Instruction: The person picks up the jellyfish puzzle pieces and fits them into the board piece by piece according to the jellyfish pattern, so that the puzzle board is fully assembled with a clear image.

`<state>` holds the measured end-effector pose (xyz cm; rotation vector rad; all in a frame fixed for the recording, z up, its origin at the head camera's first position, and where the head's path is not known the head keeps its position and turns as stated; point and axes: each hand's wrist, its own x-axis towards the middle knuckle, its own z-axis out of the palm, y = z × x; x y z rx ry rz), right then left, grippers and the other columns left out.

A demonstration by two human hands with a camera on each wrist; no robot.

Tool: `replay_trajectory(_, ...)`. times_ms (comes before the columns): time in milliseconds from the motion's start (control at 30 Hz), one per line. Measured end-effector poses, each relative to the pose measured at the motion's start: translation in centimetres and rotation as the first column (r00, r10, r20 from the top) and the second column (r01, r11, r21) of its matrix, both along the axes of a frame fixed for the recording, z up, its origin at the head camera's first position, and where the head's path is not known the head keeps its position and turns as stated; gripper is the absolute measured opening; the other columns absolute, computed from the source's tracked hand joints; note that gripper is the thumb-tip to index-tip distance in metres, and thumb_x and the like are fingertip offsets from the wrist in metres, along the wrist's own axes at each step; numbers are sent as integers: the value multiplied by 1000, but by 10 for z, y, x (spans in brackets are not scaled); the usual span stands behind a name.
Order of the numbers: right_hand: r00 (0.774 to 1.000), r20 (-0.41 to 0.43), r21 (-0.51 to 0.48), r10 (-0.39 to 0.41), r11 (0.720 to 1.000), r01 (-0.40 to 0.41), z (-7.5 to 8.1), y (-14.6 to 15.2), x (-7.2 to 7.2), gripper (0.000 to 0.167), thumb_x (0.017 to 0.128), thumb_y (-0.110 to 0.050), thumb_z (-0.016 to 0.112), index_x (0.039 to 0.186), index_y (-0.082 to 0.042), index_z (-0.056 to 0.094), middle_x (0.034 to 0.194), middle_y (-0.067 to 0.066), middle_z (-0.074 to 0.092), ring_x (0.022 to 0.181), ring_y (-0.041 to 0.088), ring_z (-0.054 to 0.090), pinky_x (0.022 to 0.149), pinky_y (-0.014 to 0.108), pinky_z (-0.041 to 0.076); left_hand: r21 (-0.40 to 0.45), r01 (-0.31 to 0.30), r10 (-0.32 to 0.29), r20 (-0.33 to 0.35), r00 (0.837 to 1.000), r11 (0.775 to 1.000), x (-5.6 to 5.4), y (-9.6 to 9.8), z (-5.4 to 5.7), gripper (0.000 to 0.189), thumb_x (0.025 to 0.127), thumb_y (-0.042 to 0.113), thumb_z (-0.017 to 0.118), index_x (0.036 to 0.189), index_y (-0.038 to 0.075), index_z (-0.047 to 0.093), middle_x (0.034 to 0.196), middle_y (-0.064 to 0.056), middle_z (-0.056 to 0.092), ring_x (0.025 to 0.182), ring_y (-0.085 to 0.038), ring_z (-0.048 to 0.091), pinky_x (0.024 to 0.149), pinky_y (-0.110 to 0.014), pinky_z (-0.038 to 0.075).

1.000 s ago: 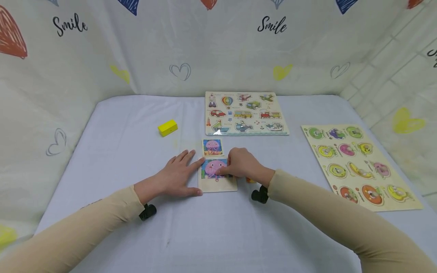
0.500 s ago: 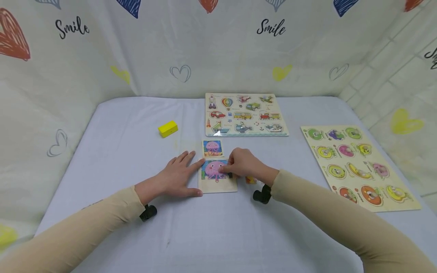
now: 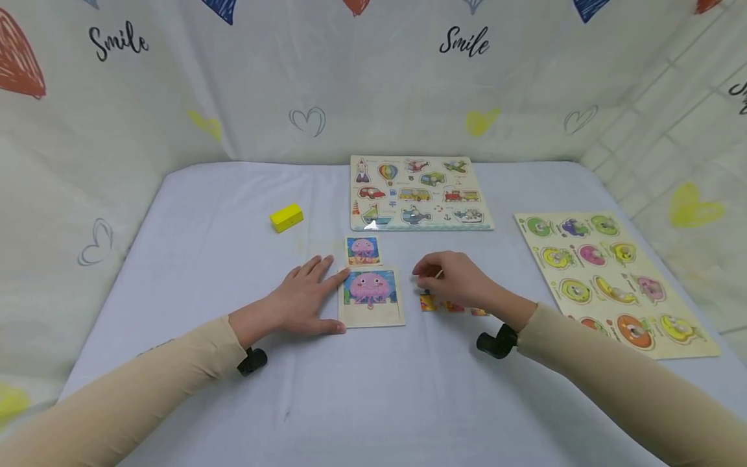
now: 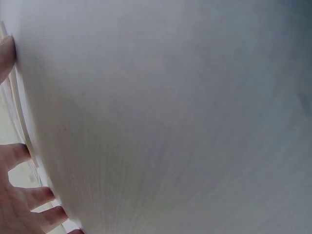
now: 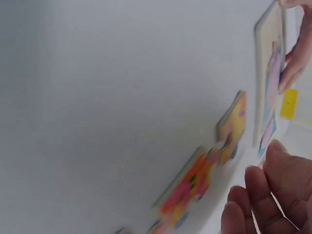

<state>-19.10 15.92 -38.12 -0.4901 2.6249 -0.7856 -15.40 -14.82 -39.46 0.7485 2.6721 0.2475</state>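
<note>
Across the white worktop (image 3: 350, 402), the spread left hand (image 3: 292, 301) touches the puzzle board (image 3: 370, 316) at mid-frame. The right hand (image 3: 458, 277), loosely bent (nothing visibly pinched), hovers by loose pieces (image 3: 428, 303) right of centre; a careless brush could scatter them.

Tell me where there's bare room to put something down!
There's bare cloth left of the yellow block. More lies between the sleeves, nearer than the pink animal board, and between the vehicle board and fruit board. It's crowded by the right hand, with loose puzzle pieces and the pink animal board.
</note>
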Motion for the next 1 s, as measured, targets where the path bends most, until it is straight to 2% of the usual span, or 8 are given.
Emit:
replay_trajectory(133, 1000, 13, 41, -15, 999, 14, -2, 14, 6, 26, 92, -18, 76, 116, -8, 74, 116, 8, 73, 105, 23, 63, 95, 42, 55, -9, -2, 2, -2, 1000, 1000, 0, 0, 1, 100, 86, 61, 70, 164, 17, 26, 170, -24, 15, 156, -47, 15, 121, -68, 23)
replay_trajectory(200, 1000, 15, 57, -12, 998, 11, -4, 18, 8, 27, 90, -19, 78, 115, -8, 74, 117, 8, 72, 107, 24, 62, 96, 43, 54, -10, -3, 3, 0, 1000, 1000, 0, 0, 1, 100, 86, 61, 70, 164, 17, 26, 170, -23, 15, 156, -47, 15, 121, -68, 22)
replay_trajectory(333, 999, -41, 62, 31, 998, -28, -8, 21, 11, 30, 84, -20, 85, 109, -7, 76, 108, 6, 73, 98, 22, 61, 87, 37, 52, -8, -5, 5, 4, 1000, 1000, 0, 0, 2, 100, 86, 61, 70, 164, 17, 26, 170, -23, 15, 156, -47, 15, 121, -69, 22)
replay_trajectory(467, 988, -130, 66, 80, 995, -72, -11, 19, 14, 33, 77, -22, 90, 102, -5, 76, 97, 3, 71, 89, 19, 57, 78, 32, 47, -5, -9, 9, 8, 1000, 1000, 0, 1, 1, 100, 86, 61, 70, 164, 17, 26, 170, -23, 15, 156, -47, 14, 122, -68, 21)
replay_trajectory(600, 980, -171, 73, 101, 993, -90, -11, 15, 17, 31, 76, -21, 90, 98, -5, 75, 93, 2, 71, 88, 19, 57, 79, 34, 48, -5, -9, 9, 6, 1000, 1000, 0, 1, 0, 100, 86, 61, 70, 164, 17, 26, 170, -23, 14, 157, -47, 14, 122, -68, 21)
replay_trajectory(800, 991, -126, 48, 39, 998, -33, -11, 10, 23, 30, 78, -15, 89, 97, -11, 67, 91, -1, 69, 93, 20, 58, 84, 36, 50, -11, -8, 8, 8, 1000, 1000, 1, 1, 0, 100, 86, 62, 70, 164, 18, 25, 170, -23, 14, 157, -47, 13, 122, -68, 21)
replay_trajectory(1000, 996, -93, -43, 0, 999, -4, -9, 9, 27, 23, 83, -4, 82, 93, -12, 64, 89, 0, 67, 87, 17, 60, 80, 32, 53, -2, -6, 6, 6, 1000, 1000, 1, 0, 0, 100, 86, 61, 70, 164, 18, 25, 170, -23, 14, 157, -47, 14, 122, -68, 21)
